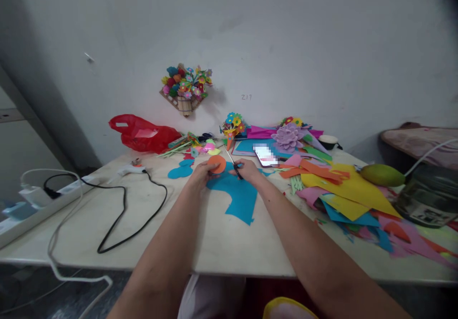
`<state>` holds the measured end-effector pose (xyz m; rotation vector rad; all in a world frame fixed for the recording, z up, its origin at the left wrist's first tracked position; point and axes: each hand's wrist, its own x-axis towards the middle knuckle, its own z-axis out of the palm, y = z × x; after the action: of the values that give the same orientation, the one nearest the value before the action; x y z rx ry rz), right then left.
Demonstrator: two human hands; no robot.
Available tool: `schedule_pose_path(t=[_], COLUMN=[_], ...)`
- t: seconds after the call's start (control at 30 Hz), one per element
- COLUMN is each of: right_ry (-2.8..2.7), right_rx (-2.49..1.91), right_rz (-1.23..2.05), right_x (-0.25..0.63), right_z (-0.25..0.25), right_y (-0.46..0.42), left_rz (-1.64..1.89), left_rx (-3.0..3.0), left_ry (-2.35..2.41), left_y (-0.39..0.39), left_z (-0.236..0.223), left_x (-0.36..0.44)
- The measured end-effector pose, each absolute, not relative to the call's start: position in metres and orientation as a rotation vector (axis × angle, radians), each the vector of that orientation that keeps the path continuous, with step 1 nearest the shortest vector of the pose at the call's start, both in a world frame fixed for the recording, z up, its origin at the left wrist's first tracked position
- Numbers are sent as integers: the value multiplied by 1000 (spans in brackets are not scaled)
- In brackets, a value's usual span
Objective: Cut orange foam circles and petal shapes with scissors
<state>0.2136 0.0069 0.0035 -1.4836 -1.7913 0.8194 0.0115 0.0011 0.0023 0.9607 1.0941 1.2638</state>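
Observation:
My left hand [202,172] is closed on a round orange foam piece [217,164], held just above the table. My right hand [246,170] grips a pair of scissors [233,162], whose blades point up and left toward the orange piece. Under both hands lies a blue foam sheet [239,196] with curved cut-outs along its edge. Two blue offcuts [182,169] lie to the left of my left hand.
A glue gun [131,169] with a black cord [121,214] lies at the left, beside a power strip [53,195]. A red plastic bag [143,135], foam flowers [288,137], a phone [265,155], coloured foam sheets [343,185], a mango [382,175] and a jar [425,197] crowd the back and right.

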Motion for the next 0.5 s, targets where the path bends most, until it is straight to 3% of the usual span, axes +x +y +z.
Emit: schedule_pose_path(t=[0.2,0.5], right_ry=[-1940,-2129], right_rx=[-1804,-1922], right_rz=[385,154], right_x=[211,204], right_z=[18,27], right_y=[-12,-22], left_rz=[1312,1358], left_rx=[1010,1025], left_ry=[1144,1195], left_y=[9,17], left_z=[-5,-13], left_x=[6,2])
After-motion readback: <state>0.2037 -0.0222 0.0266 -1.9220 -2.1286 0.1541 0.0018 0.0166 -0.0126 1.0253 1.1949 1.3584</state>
